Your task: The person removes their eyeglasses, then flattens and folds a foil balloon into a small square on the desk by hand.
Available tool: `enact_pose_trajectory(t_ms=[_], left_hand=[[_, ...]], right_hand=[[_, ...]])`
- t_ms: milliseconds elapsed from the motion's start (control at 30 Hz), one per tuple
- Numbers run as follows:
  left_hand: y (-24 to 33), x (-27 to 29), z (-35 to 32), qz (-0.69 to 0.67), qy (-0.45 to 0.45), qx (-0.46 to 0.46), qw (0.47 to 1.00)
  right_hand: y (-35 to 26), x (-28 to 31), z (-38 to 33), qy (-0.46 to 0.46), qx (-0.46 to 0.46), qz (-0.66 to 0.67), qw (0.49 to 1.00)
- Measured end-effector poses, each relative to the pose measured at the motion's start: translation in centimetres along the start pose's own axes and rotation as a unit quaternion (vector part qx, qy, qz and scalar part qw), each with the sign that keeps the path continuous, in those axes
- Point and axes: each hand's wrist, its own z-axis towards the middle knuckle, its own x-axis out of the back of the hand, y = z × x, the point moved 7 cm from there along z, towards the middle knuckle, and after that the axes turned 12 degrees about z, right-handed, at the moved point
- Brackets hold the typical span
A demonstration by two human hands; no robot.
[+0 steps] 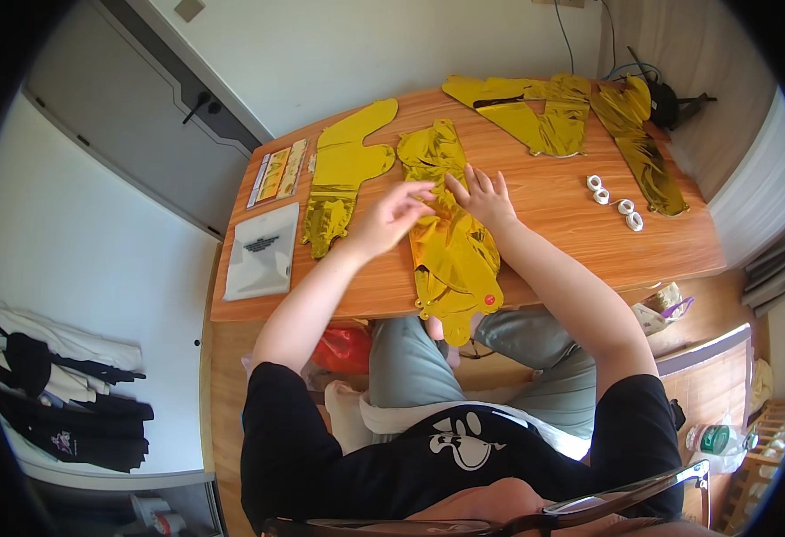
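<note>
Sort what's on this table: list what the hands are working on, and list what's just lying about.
In hand:
- left hand and right hand, both flat on the middle gold foil balloon

Lying about:
- flat gold balloon to its left
- gold balloons at the far edge
- crumpled gold balloon at right
- white tape rolls
- clear bag
- printed sheet

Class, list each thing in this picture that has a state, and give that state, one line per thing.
Middle gold foil balloon: deflated, flat, overhanging the table edge.
Left hand: open, fingers on that balloon.
Right hand: open, pressing it.
Left gold balloon: deflated, flat.
Far gold balloons: deflated, crumpled.
Clear plastic bag: lying flat.
</note>
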Motion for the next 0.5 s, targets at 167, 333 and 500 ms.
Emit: enact_pose_trajectory(t_ms=[167,333,500], left_hand=[[-0.2,0.8,-0.2,0.436,-0.046,-0.033,0.898],[-1.4,-1.7,1.0,0.48,-0.147,-0.023,0.865],[-1.8,-1.9,1.3,0.481,-0.143,-0.016,0.865]], right_hand=[[0.3,0.1,-0.3,0.019,-0.004,0.01,1.0],[1.5,-1.1,0.4,0.053,0.011,-0.017,0.998],[1.7,-1.6,0.2,0.126,0.037,-0.061,0.989]])
